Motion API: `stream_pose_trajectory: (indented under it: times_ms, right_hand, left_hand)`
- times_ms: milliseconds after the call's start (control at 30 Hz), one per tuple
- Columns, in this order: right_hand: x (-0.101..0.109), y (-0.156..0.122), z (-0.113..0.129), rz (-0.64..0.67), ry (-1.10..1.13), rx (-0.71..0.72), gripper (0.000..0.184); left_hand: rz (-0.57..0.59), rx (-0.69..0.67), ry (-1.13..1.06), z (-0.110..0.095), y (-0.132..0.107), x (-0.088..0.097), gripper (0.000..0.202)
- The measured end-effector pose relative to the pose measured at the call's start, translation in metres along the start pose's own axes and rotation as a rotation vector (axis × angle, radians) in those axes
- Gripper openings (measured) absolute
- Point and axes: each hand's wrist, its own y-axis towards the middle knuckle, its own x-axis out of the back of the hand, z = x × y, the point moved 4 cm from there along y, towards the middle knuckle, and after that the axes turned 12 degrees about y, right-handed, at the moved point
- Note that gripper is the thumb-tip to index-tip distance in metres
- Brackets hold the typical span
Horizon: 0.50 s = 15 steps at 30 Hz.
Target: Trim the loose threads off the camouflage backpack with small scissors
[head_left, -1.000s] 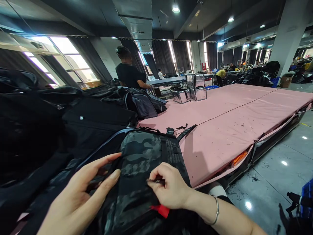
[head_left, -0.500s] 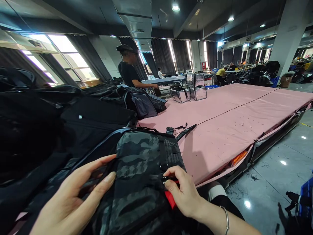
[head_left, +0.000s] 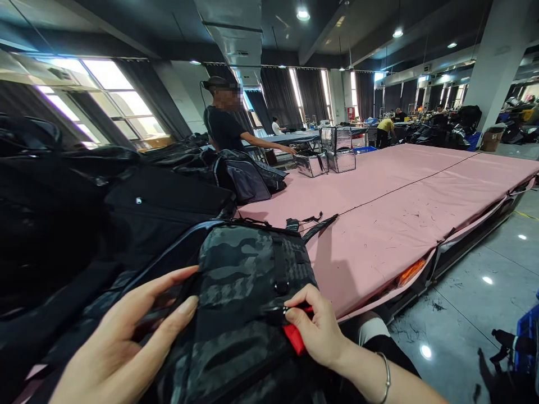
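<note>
A black-and-grey camouflage backpack [head_left: 236,264] lies tilted in front of me, with webbing straps and a dark ring on its right side. My left hand [head_left: 126,331] is at its left edge, thumb and forefinger spread apart and their tips touching the fabric; the other fingers are largely hidden. Over the right part of the backpack, my right hand [head_left: 315,328] is closed in a pinch on a small red item [head_left: 293,339] with a dark narrow tip pointing left. That tip is blurred, so its exact kind is unclear.
Black bags [head_left: 168,196] are heaped on the left. A pink-covered table [head_left: 379,224] stretches right, with thread scraps and silver foil-lined boxes [head_left: 342,160]. A co-worker [head_left: 227,120] stands behind the heap. A blue crate [head_left: 526,342] stands on the floor at right.
My right hand has shifted slightly right with the red item, uncovering the strap's ring. My left hand stays nearly still. The co-worker's arm has reached out toward the silver boxes.
</note>
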Motion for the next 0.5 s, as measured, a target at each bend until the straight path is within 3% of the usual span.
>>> stream_pose_trajectory:
  times_ms: [367, 500]
  right_hand:
    - [0.0019, -0.0018, -0.0034, -0.025, -0.015, 0.017, 0.011]
    - [-0.0016, -0.0001, 0.0022, 0.001, -0.044, 0.046, 0.012]
  left_hand:
    - [0.003, 0.008, -0.008, 0.0027, -0.001, -0.0027, 0.065]
    - [-0.043, -0.05, -0.001, 0.0006, -0.001, 0.0, 0.062]
